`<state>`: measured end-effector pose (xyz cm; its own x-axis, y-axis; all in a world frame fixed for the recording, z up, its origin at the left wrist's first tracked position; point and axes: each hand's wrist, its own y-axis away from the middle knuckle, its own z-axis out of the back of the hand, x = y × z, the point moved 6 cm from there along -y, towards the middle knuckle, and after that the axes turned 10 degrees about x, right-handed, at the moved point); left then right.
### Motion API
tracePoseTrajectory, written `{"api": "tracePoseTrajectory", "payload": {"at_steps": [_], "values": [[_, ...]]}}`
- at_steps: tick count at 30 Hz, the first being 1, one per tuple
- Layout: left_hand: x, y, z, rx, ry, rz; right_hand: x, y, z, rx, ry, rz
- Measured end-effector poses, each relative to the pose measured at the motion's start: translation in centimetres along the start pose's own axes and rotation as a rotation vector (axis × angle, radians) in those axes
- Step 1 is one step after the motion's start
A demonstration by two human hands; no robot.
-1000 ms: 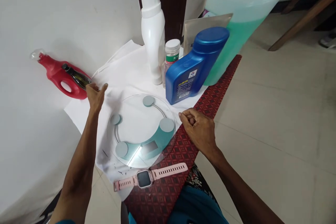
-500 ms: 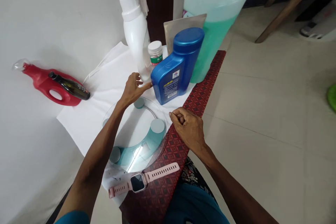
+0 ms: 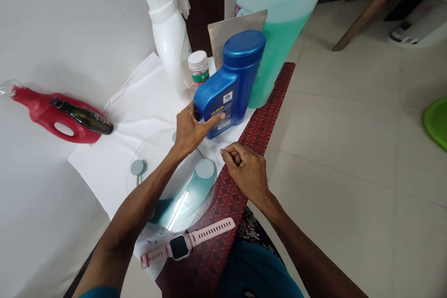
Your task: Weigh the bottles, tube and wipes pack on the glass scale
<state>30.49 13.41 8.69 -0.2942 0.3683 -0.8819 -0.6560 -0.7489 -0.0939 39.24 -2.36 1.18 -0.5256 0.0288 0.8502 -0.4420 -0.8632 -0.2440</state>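
Observation:
My left hand (image 3: 192, 130) is closed round the lower left side of a blue plastic bottle (image 3: 240, 70). Its thumb lies across the printed label, and the other fingers are partly hidden behind the bottle. The bottle stands upright on a white cloth (image 3: 139, 98). Under my left forearm lies a round glass scale (image 3: 179, 207) with grey-green discs. My right hand (image 3: 247, 170) is curled in a loose fist over the table's red patterned edge, with nothing visible in it. A pink-strapped smartwatch (image 3: 179, 247) lies in front of the scale.
Behind the blue bottle stand a white bottle (image 3: 169, 37), a small white-capped jar (image 3: 199, 67), a beige pouch (image 3: 216, 39) and a big jug of green liquid (image 3: 279, 32). A red bottle (image 3: 42, 111) and a dark bottle (image 3: 84, 118) lie at left. Tiled floor (image 3: 335, 172) lies right.
My left hand has moved right and taken hold of the blue bottle, its thumb now over the label. My right hand keeps its curled pose. The view has shifted slightly.

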Motion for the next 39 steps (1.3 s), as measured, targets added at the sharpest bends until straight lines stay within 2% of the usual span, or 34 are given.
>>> {"api": "tracePoseTrajectory", "payload": {"at_steps": [3, 7, 13, 16, 19, 23, 27, 30, 34, 39], "values": [[0.2, 0.7, 0.1, -0.069, 0.066, -0.032, -0.1, 0.0, -0.1, 0.011, 0.009, -0.016], [-0.8, 2.7, 1.6, -0.154, 0.149, -0.082, -0.1, -0.1, -0.1, 0.018, 0.009, -0.027], [-4.2, 5.6, 5.8, -0.330, 0.070, -0.209, -0.1, -0.1, -0.2, 0.013, 0.010, -0.031], [-5.1, 8.1, 8.2, -0.401, 0.036, -0.259, -0.1, -0.1, -0.1, 0.020, 0.012, -0.045], [-4.7, 11.6, 10.5, -0.477, -0.008, -0.221, -0.2, -0.1, -0.2, 0.026, 0.022, -0.052], [-2.9, 16.7, 12.4, -0.555, -0.062, -0.060, -0.3, -0.1, -0.2, 0.023, 0.043, -0.051], [-1.0, 20.5, 12.9, -0.598, -0.059, 0.092, -0.2, -0.1, -0.3, 0.031, 0.054, -0.054], [0.3, 22.0, 12.6, -0.592, -0.053, 0.166, -0.1, 0.0, -0.2, 0.035, 0.049, -0.056], [1.1, 22.4, 12.1, -0.563, -0.084, 0.226, 0.0, 0.0, -0.3, 0.039, 0.053, -0.050], [0.7, 21.7, 11.5, -0.506, -0.099, 0.219, -0.2, 0.0, -0.3, 0.044, 0.055, -0.064]]}}
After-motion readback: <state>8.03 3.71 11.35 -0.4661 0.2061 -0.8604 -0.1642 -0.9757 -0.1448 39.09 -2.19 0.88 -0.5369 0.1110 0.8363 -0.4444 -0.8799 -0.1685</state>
